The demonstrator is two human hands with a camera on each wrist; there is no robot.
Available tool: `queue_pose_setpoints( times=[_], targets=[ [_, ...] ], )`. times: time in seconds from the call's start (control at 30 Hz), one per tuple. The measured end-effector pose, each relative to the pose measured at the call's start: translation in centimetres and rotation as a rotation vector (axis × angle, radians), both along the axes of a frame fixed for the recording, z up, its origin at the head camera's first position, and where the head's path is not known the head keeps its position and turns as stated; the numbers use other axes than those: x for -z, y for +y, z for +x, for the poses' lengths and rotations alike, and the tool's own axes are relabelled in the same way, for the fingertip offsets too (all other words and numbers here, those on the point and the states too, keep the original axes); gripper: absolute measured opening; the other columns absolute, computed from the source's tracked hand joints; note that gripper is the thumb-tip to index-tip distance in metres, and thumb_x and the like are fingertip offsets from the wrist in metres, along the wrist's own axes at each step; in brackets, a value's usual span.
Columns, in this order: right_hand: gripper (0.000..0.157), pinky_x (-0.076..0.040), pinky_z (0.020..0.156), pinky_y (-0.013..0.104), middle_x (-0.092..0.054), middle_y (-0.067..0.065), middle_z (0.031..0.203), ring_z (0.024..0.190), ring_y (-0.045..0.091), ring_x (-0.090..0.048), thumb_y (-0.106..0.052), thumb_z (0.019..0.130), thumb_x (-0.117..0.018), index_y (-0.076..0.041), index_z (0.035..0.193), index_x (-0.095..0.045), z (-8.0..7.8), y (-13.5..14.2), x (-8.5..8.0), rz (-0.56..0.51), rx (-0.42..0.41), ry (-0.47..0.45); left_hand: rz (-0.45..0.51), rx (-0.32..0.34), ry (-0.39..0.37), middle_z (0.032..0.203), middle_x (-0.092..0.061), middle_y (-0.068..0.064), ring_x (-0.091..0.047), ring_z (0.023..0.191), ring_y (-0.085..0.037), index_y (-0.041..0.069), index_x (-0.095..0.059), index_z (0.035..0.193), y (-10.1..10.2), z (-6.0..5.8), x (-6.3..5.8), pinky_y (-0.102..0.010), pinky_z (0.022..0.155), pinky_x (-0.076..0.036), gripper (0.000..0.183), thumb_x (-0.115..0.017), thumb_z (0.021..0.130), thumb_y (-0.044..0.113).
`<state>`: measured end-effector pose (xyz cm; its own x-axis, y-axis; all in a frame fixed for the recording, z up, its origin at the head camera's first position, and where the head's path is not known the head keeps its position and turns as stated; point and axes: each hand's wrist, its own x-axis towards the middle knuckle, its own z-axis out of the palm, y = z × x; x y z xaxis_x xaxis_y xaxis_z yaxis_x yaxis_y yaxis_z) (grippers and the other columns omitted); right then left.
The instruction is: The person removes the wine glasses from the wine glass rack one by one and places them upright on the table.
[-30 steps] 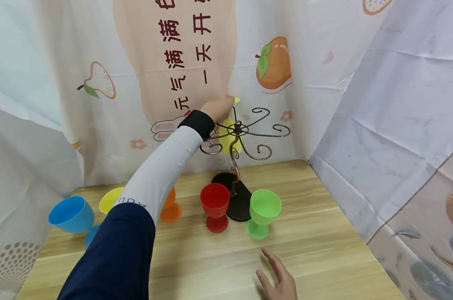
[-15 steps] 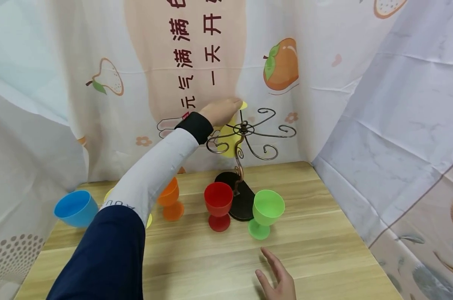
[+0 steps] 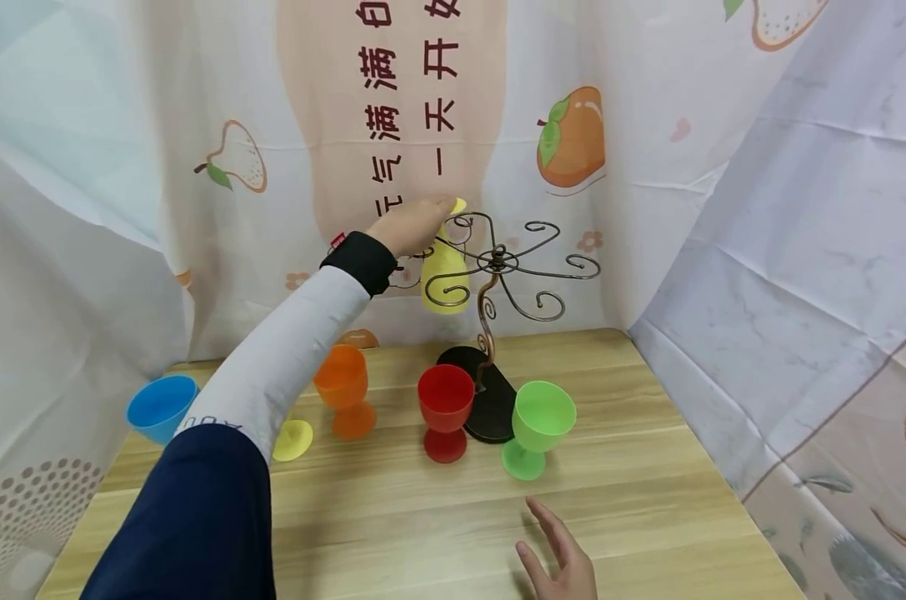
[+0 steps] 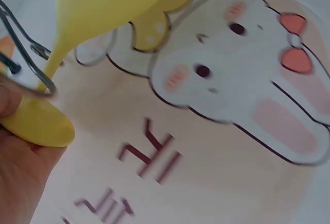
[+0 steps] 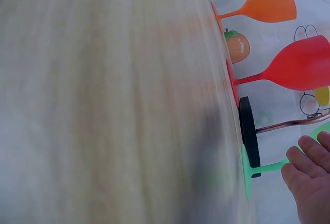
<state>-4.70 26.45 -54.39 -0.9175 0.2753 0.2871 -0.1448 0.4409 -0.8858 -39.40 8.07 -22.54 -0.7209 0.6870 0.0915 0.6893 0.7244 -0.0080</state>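
Note:
My left hand (image 3: pixel 411 227) pinches the foot of a yellow plastic goblet (image 3: pixel 443 289), which hangs upside down at the outer left of a metal glass rack. In the left wrist view, thumb and fingers grip the goblet's round foot (image 4: pixel 44 126), and a curled wire hook (image 4: pixel 33 62) lies right against its stem. The rack's several scrolled arms spread from a curved copper-coloured post on a black base (image 3: pixel 495 412). My right hand (image 3: pixel 561 558) is low over the table, its fingers parted and holding nothing, nearest to an upright green goblet (image 3: pixel 544 414).
Upright on the wooden table (image 3: pixel 422 525) stand a red goblet (image 3: pixel 445 400), an orange goblet (image 3: pixel 342 379) and a blue goblet (image 3: pixel 160 408). A second yellow goblet's foot (image 3: pixel 293 440) shows beside my left sleeve, which hides the rest. Printed curtains (image 3: pixel 670 208) surround the table.
My left hand has moved left, carrying the upside-down yellow goblet from near the rack's centre out toward a hook's curled end. The right hand stays put, and the head view has shifted slightly.

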Motion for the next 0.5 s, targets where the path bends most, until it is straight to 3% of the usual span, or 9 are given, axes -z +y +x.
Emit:
queue_pose_setpoints(
  times=[0.23, 0.37, 0.5],
  targets=[
    [0.054, -0.034, 0.1, -0.001, -0.063, 0.01, 0.13, 0.122, -0.015, -0.047, 0.0, 0.079, -0.074, -0.009, 0.129, -0.057, -0.3, -0.4, -0.6, 0.02, -0.014, -0.007, 0.031, -0.092, -0.012, 0.157, -0.03, -0.017, -0.035, 0.143, -0.031, 0.001, -0.025, 0.151, -4.1, -0.1, -0.5, -0.041, 0.121, -0.028, 0.053, -0.038, 0.099, -0.001],
    [0.054, -0.034, 0.099, -0.002, -0.064, 0.006, 0.13, 0.12, -0.017, -0.046, -0.002, 0.08, -0.075, -0.014, 0.129, -0.058, -0.4, -0.8, -1.2, 0.016, 0.0, -0.043, 0.033, -0.121, 0.028, 0.156, -0.031, -0.018, -0.036, 0.143, -0.032, 0.0, -0.028, 0.15, -6.1, 0.5, -0.8, -0.042, 0.12, -0.029, 0.049, -0.035, 0.101, 0.002],
    [0.054, -0.034, 0.099, -0.002, -0.064, 0.011, 0.129, 0.12, -0.017, -0.046, 0.0, 0.079, -0.074, -0.011, 0.13, -0.058, -0.5, -1.1, -1.6, 0.025, -0.028, -0.018, 0.049, -0.149, 0.05, 0.155, -0.033, -0.019, -0.037, 0.142, -0.033, 0.0, -0.029, 0.149, -8.1, 1.4, -1.0, -0.042, 0.119, -0.03, 0.047, -0.032, 0.102, 0.002]
  ],
)
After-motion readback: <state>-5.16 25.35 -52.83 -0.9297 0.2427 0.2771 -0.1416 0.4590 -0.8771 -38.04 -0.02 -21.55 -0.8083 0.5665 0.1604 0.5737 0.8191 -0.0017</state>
